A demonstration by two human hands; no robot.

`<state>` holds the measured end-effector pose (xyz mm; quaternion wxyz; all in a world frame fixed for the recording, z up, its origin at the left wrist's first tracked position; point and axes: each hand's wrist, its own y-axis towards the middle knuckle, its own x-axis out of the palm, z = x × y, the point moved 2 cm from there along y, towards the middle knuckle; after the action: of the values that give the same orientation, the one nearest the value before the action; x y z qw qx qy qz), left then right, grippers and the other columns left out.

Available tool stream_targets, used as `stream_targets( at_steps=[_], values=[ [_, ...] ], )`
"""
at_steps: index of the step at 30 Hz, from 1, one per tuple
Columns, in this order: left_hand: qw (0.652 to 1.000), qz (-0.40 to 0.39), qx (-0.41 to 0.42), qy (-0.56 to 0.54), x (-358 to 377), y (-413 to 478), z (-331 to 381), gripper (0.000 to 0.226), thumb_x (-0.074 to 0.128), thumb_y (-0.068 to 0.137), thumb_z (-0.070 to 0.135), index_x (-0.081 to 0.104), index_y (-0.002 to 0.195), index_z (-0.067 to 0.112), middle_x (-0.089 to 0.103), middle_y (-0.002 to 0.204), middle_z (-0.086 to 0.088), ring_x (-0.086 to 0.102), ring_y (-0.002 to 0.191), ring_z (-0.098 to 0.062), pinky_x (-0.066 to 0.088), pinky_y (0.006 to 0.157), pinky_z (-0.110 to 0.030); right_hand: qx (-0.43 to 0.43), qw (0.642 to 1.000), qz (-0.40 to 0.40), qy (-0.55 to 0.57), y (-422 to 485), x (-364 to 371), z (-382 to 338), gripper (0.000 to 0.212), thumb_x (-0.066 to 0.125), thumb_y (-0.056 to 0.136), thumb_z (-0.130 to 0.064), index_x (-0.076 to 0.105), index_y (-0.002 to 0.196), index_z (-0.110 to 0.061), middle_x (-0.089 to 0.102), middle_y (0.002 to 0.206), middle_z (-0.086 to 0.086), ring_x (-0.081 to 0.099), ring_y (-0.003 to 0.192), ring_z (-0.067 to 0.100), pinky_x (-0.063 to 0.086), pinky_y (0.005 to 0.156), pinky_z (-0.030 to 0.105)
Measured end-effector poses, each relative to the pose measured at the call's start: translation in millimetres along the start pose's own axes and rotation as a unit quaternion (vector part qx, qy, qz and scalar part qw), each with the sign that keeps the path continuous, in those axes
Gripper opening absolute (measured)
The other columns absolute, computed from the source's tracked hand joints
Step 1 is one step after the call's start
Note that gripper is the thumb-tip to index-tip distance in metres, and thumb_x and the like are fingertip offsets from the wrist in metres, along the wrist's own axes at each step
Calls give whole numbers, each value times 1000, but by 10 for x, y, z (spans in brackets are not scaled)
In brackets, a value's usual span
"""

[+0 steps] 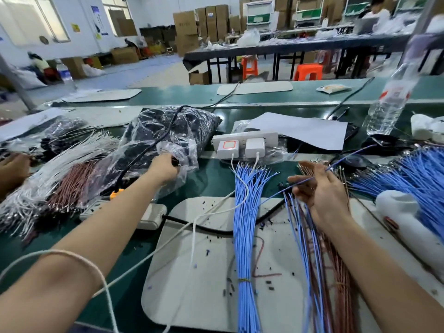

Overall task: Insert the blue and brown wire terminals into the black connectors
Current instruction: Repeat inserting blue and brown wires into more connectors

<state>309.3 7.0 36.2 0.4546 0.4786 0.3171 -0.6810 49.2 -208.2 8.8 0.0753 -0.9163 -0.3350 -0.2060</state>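
My left hand [165,167] reaches into the open mouth of a clear plastic bag [168,131] full of black connectors, and its fingers pinch a small black connector [175,162]. My right hand [317,186] holds a single blue wire [346,157] that runs up to the right, with a bunch of blue and brown wires [312,236] under its palm. A tied bundle of blue wires [245,224] lies on the grey mat [192,284] in the middle. Loose black connectors lie scattered on the mat.
A white power strip with chargers [245,144] sits behind the blue bundle, and another strip [146,216] lies by my left forearm. Piles of white and brown wires [60,179] fill the left, more blue wires [408,174] the right. A water bottle [394,92] stands far right. Another person's hand [12,164] shows at the left edge.
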Motion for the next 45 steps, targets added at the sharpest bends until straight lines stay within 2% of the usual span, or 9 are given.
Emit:
stream_targets(
  at_steps=[3,8,14,19,21,25,29,36,45],
  values=[
    [999,-32,14,-12,95,98,0,13,46,97,5,49,85,1,51,84,-15,50,83,-27,42,72,-36,22,1000,-14,9,10,-13,-1,29,37,102,-36,62,102,-21,71,67,10,64,48,18,50,44,20],
    [999,-4,10,50,37,192,-14,40,50,89,-3,38,52,5,39,56,-9,41,56,-21,35,54,-31,45,998,-10,-45,52,-44,56,21,46,100,-11,66,104,-6,69,61,5,56,46,9,47,46,16],
    [998,44,7,33,-23,205,-57,31,54,87,2,41,60,7,50,71,-14,51,67,-27,42,58,-34,65,998,0,-2,69,-60,51,30,38,103,-30,62,100,-13,72,70,15,67,55,22,54,50,24],
    [981,-98,15,166,-510,-20,183,19,65,86,15,53,72,7,56,69,-3,48,53,-10,36,42,-17,18,996,-24,-79,52,-50,74,20,54,92,2,71,95,-9,65,65,4,54,54,8,46,51,12],
    [971,-57,48,226,-862,-153,408,23,63,88,19,57,71,5,58,66,-3,48,52,-9,35,42,-17,22,997,-34,-72,42,-29,86,25,49,95,0,71,92,-9,66,70,7,53,52,9,47,50,14],
    [971,21,234,-48,-1057,-563,1003,18,68,86,22,58,74,13,63,69,-1,59,55,-10,41,44,-16,46,998,-37,-14,34,2,69,25,39,102,-13,64,98,-8,72,73,15,67,57,20,55,53,23],
    [877,-43,302,-371,-108,-1053,1485,20,71,82,7,60,98,11,67,80,7,65,65,-7,56,63,-22,-33,992,-5,-123,56,-30,88,23,51,93,5,62,99,-14,70,79,10,67,63,9,55,63,18],
    [851,-102,275,-437,849,-997,1353,26,70,82,-2,63,91,22,69,91,3,63,77,-3,48,77,-18,-229,939,155,-205,-62,-154,27,29,51,95,-2,64,91,-28,71,86,-1,69,74,8,54,75,24],
    [846,-116,274,-442,888,-990,1345,24,72,80,-1,59,87,18,68,85,5,59,70,-3,48,69,-17,-321,915,96,-225,-308,42,-59,22,34,99,-27,50,85,-35,66,79,-5,65,61,16,52,60,26]
  ],
)
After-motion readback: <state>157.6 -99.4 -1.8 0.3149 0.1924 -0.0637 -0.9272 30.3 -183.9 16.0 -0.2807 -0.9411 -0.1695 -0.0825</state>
